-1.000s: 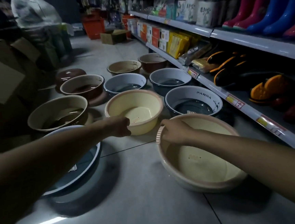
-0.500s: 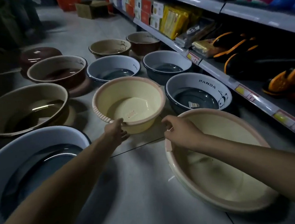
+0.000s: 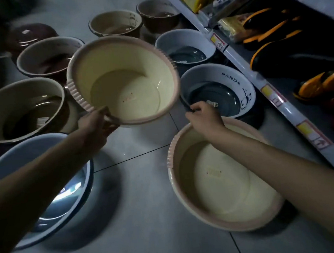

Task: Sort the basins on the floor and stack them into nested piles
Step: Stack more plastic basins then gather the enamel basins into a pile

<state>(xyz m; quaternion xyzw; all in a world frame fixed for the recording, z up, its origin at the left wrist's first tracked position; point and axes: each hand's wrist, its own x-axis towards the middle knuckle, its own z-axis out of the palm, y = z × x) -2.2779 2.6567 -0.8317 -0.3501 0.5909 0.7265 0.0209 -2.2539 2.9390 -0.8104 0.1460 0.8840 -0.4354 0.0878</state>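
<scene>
cream basin [image 3: 124,85] (empty), tilted, in left grip [image 3: 93,126]

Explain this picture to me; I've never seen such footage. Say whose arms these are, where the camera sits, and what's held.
No machine here: a person wears one camera on the head, looking down, so both arms are their own. The left hand grips the rim of a smaller cream basin, held up and tilted. The right hand curls its fingers on the near rim of the grey PANDA basin. A larger cream basin stands on the tiled floor under that arm. Brown basins and another grey basin stand around; a shop shelf with black-and-orange shoes runs along the right.
</scene>
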